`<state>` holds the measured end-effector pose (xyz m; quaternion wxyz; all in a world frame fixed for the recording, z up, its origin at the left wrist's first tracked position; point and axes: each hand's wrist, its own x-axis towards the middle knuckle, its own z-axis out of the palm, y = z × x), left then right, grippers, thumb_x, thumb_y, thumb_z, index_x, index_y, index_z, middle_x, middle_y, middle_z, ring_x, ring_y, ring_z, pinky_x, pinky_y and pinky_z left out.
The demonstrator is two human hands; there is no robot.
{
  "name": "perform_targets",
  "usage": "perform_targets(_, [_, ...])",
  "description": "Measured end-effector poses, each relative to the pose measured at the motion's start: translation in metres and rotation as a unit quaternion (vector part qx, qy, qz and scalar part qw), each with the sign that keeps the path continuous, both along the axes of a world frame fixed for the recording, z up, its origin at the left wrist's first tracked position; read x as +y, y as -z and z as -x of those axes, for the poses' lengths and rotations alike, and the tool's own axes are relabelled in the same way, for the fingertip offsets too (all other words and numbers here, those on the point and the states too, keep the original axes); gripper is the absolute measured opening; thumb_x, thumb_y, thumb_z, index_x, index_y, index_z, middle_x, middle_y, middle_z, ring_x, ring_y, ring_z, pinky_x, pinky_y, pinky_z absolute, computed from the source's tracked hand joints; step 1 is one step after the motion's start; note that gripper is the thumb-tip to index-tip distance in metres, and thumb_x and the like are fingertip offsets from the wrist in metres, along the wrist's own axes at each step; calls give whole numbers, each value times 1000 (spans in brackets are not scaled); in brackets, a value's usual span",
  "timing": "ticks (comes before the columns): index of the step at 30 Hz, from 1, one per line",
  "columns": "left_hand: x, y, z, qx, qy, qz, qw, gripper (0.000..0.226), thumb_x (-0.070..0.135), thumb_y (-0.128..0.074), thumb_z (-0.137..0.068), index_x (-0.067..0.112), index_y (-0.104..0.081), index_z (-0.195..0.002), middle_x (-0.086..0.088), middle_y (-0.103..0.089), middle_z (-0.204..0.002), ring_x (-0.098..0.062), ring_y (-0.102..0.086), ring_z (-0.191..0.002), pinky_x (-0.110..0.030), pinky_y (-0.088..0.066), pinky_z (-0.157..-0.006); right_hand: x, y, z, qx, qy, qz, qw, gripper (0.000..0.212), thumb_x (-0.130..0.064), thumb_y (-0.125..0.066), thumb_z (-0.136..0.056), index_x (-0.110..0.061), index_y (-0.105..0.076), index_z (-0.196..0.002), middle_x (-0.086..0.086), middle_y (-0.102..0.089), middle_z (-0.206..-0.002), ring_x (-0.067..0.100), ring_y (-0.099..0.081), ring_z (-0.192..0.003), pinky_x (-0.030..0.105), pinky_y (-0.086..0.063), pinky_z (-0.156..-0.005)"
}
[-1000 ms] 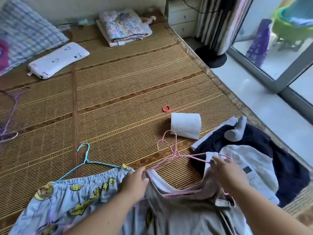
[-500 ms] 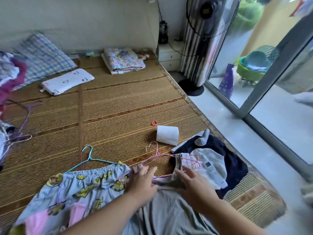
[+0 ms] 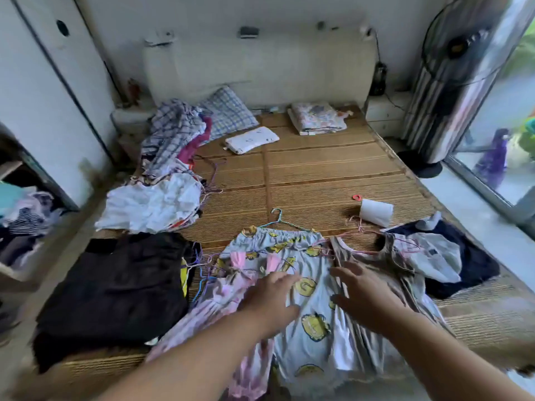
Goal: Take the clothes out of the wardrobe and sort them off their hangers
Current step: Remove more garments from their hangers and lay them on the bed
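Observation:
A light blue garment with yellow prints (image 3: pixel 307 322) lies on the bed's woven mat, its blue hanger (image 3: pixel 279 219) poking out above the waistband. To its right lies a grey sleeveless top (image 3: pixel 373 259) still on a pink wire hanger (image 3: pixel 357 227). My left hand (image 3: pixel 269 296) hovers over the blue garment with fingers spread, holding nothing. My right hand (image 3: pixel 362 287) reaches over the grey top, fingers straight, also holding nothing. A pink frilly garment (image 3: pixel 220 293) lies at the left of the blue one.
A black pile (image 3: pixel 115 285) covers the bed's near left, a white and checked heap (image 3: pixel 156 198) sits behind it. A paper roll (image 3: pixel 376 212), a red hair tie (image 3: pixel 357 197), a white and navy pile (image 3: pixel 443 256). Open wardrobe (image 3: pixel 20 215) at left, fan (image 3: pixel 451 53) at right.
Both hands have let go of the grey top's neckline and drawn back, open, above the clothes. The view has pulled back and now takes in the whole bed.

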<state>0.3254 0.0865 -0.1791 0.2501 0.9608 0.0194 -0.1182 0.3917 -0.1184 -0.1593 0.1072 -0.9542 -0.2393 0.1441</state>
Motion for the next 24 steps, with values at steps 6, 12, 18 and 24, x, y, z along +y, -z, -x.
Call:
perform_targets(6, [108,-35,80,-20,-121,-18,992,55,41,-55,-85,38,-40,-138,5,-39,-143,-17,-43,-127,-30,-39,-101,101,-18,52,16,-78,-23,997,55,-46,-55,-88,-38,-37,-140,-3,-30,-151,19,-39,-133,36,-36,-108])
perform_targets(12, [225,-42,155,-38,-215,-10,976,55,38,-57,-84,34,-44,-137,5,-41,-141,-16,-43,-127,-32,-38,-103,219,-23,91,14,-117,-46,992,51,-45,-56,-87,-39,-43,-136,-6,-36,-148,17,-42,-131,31,-38,-103])
perform_targets(18, [360,-42,204,-19,-201,-13,979,52,42,-55,-87,38,-42,-137,7,-38,-143,-17,-47,-122,-37,-39,-103,345,-8,131,42,-81,-69,993,49,-38,-59,-86,-33,-50,-133,1,-43,-142,19,-47,-125,28,-41,-100])
perform_targets(24, [483,-45,207,-20,-159,-31,987,51,40,-56,-87,35,-43,-136,5,-43,-139,-15,-45,-125,-28,-37,-102,439,8,154,82,-3,-59,995,49,-39,-60,-84,-32,-50,-132,1,-42,-142,21,-52,-119,30,-44,-94])
